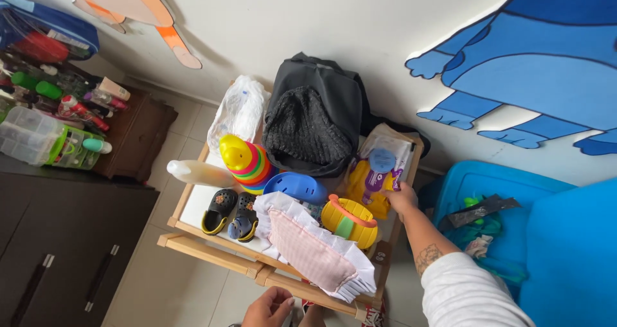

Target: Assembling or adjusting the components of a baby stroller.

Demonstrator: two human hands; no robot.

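Note:
My right hand (pixel 403 198) reaches to the far right side of a wooden shelf cart (pixel 212 250) and grips a clear plastic bag (pixel 380 166) holding a yellow and purple toy. Beside it lies a yellow toy basket with an orange handle (pixel 350 221). My left hand (pixel 270 308) hovers low at the bottom edge, fingers loosely apart, holding nothing, just below a folded pink and white cloth (pixel 318 253).
The cart also carries a rainbow stacking toy (pixel 247 163), a blue clog (pixel 295 187), small dark shoes (pixel 231 214), a bottle (pixel 199 172), a white bag (pixel 239 111) and a black backpack (pixel 315 118). A dark cabinet (pixel 58 237) stands left, a blue bin (pixel 488 198) right.

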